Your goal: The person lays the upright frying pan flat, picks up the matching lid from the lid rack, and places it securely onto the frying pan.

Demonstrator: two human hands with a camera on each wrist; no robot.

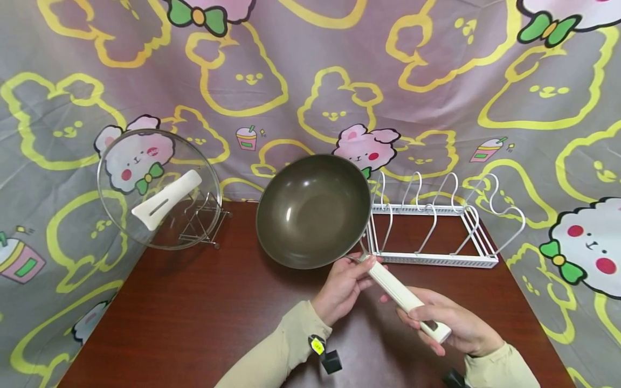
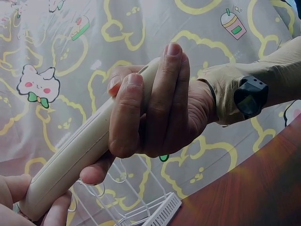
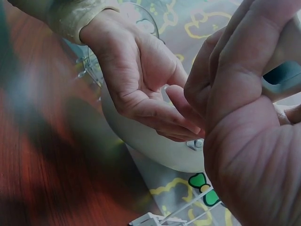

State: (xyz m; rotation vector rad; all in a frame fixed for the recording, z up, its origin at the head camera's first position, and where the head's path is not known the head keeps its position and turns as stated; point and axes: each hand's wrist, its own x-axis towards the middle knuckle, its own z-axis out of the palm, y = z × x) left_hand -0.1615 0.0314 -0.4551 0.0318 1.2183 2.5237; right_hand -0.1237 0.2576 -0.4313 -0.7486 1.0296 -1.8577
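Note:
A dark-coated wok (image 1: pixel 315 210) is held up above the table, its inside turned toward the head camera. Its cream handle (image 1: pixel 395 288) slants down to the right. My left hand (image 1: pixel 342 288) pinches the handle where it meets the wok, thumb on top. Farther down, my right hand (image 1: pixel 451 320) grips the handle near its end, thumb along the upper face. The left wrist view shows the right hand's fingers (image 2: pixel 127 113) wrapped around the handle's underside. In the right wrist view the wok's pale outside (image 3: pixel 155 150) shows behind the left hand (image 3: pixel 141 84).
A glass lid (image 1: pixel 160 237) with a cream grip stands upright at the left in a small wire stand (image 1: pixel 206 223). Just right of the wok, a white wire rack (image 1: pixel 432 260) with several upright loops sits on the brown table (image 1: pixel 184 312). Printed cloth (image 1: pixel 291 64) hangs around the table.

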